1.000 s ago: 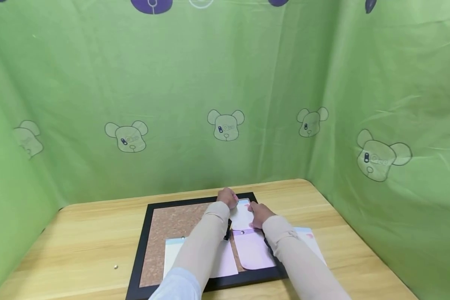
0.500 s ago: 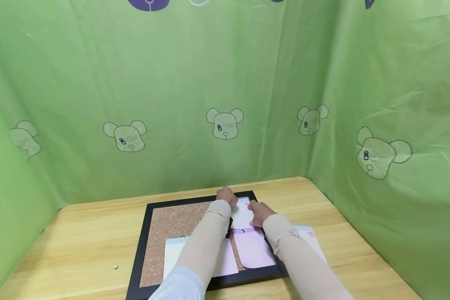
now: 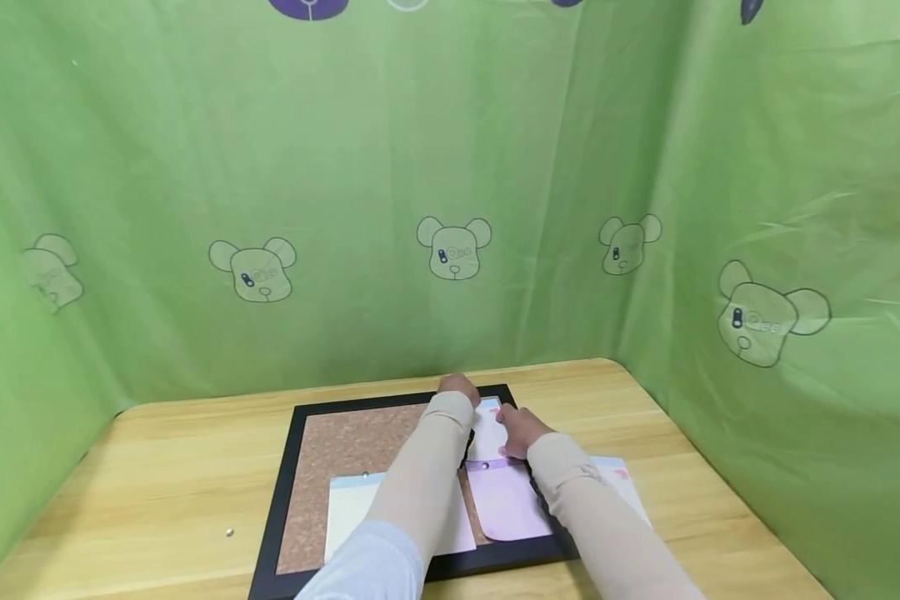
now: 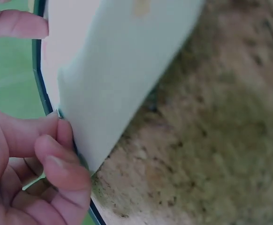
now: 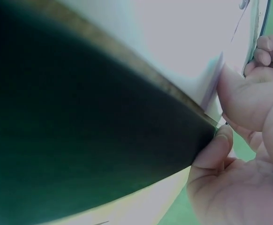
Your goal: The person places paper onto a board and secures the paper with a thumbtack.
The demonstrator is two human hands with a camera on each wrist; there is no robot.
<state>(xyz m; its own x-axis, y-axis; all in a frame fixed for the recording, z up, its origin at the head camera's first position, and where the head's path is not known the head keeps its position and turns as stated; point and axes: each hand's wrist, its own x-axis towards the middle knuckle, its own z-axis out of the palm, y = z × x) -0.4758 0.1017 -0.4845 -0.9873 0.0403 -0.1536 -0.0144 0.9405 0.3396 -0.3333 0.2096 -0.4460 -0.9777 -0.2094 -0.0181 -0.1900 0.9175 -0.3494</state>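
A white paper sheet with a pale blue top band (image 3: 486, 435) lies at the upper right of a black-framed corkboard (image 3: 356, 437). At its top edge, my left hand (image 3: 461, 390) pinches a small silver thumbtack (image 4: 60, 114) between thumb and finger, clearest in the left wrist view. On the sheet's right side rests my right hand (image 3: 523, 430), its fingertips touching the paper near the frame. Below, a lilac sheet (image 3: 512, 504) bears a silver tack (image 3: 484, 466) at its top. Part of the upper sheet is hidden behind my left sleeve.
Further sheets (image 3: 351, 504) lie on the board's lower part, partly behind my left arm, with a tack (image 3: 365, 475). One loose tack (image 3: 229, 532) sits on the wooden table (image 3: 157, 467). Right of the board lies another sheet (image 3: 621, 479). Green curtains (image 3: 360, 167) surround the table.
My left hand and forearm have shifted slightly to the right along the sheet's top edge. The right hand stays on the sheet's right side.
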